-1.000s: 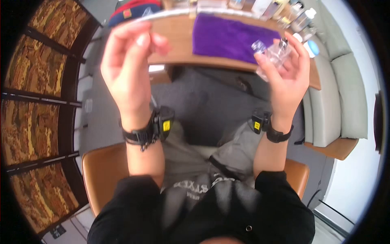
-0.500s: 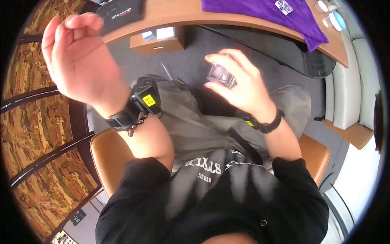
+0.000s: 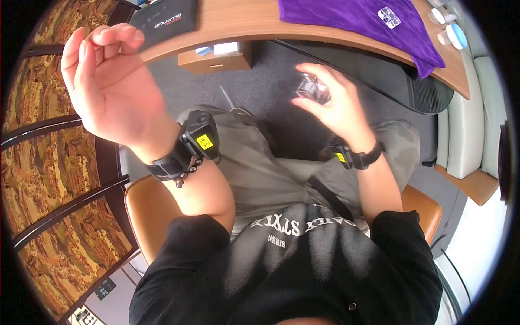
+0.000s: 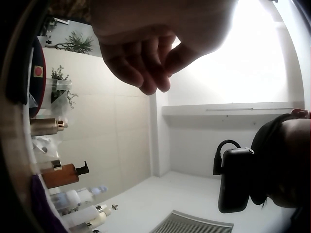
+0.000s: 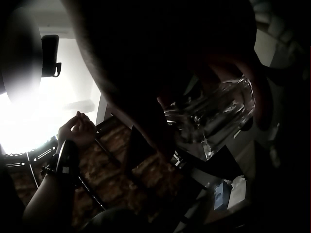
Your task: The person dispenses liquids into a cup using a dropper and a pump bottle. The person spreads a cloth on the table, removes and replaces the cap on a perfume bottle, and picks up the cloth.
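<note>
My right hand (image 3: 340,111) grips a clear faceted glass bottle (image 3: 313,88) between thumb and fingers, off the table's front edge and above the knees. In the right wrist view the glass bottle (image 5: 218,116) looks tilted, with dark fingers around it. My left hand (image 3: 116,95) is raised on the left, palm up with fingers loosely bent and nothing in it; the left wrist view shows the same bent fingers (image 4: 141,60). A small clear piece (image 3: 389,17) lies on the purple towel (image 3: 346,21).
The wooden table (image 3: 238,24) curves across the top, bearing a black folder (image 3: 165,21) and a blue-lidded jar (image 3: 453,37). Below it are a box (image 3: 214,60) and a dark panel (image 3: 374,70). Several bottles stand beside the towel in the left wrist view.
From over the table, the right hand has come down to above the knees with the glass bottle. My left hand has turned palm up, further left. The head view has tilted down.
</note>
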Demonstrator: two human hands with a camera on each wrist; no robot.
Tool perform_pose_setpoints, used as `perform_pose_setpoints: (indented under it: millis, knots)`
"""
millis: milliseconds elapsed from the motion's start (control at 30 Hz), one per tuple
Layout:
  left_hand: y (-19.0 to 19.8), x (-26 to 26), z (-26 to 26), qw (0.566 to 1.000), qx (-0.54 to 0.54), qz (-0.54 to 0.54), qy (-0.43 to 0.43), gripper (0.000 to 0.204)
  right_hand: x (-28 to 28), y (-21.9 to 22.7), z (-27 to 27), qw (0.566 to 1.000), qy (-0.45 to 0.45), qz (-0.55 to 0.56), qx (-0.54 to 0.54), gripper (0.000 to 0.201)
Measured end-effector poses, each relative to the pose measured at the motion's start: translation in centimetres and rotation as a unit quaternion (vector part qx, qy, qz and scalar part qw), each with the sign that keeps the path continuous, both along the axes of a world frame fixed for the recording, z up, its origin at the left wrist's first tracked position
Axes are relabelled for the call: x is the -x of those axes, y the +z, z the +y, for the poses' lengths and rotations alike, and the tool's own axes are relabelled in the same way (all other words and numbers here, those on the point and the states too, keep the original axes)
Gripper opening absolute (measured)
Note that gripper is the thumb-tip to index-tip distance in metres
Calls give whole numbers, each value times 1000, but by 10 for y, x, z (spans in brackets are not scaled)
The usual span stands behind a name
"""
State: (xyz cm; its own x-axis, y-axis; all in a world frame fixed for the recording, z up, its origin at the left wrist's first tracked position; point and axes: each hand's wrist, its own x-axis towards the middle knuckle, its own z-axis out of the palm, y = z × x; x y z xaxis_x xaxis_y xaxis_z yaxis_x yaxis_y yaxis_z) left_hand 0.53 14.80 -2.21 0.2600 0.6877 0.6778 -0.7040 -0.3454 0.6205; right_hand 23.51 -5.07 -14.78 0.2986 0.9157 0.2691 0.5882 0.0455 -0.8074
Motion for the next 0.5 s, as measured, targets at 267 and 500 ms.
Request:
perform_pose_setpoints:
  millis: [267, 500]
  knots:
    - [1, -1, -3, 1000, -3, 1, -10, 25, 2, 6, -6, 998, 40, 45, 22, 54]
    - [3, -2, -6, 1000, 0, -1, 27, 24, 1, 10, -10, 996, 78, 36, 30, 53]
